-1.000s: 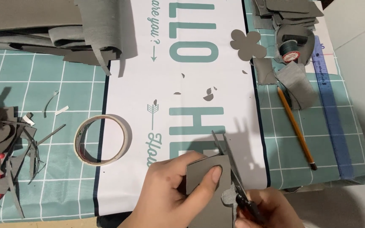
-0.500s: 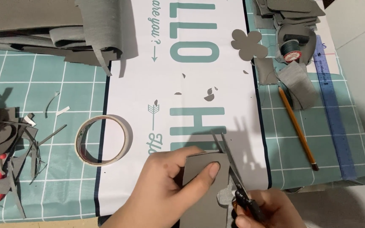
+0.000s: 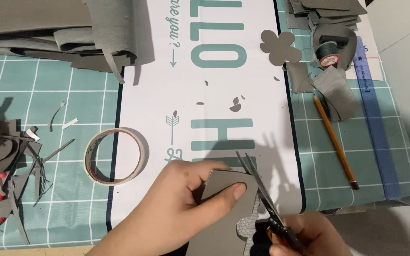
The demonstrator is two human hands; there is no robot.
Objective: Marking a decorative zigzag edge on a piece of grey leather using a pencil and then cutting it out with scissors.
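Scissors (image 3: 262, 199) crept further along our grey felt sheet (image 3: 224, 208), left hand (image 3: 181, 208) pinching it, right hand (image 3: 309, 237) clamped on handles, one scalloped edge cut, rest still uncut.

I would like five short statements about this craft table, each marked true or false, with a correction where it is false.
1. The left hand holds a grey rectangular felt piece. True.
2. The right hand works black-bladed scissors at the edge of that felt piece. True.
3. The ring-shaped roll of tape lies to the right of the hands. False: it lies to the left of them.
4. The grey flower-shaped felt cut-out lies on the white printed sheet. True.
5. The orange pencil stands upright in a cup. False: it lies flat on the teal grid cutting mat.
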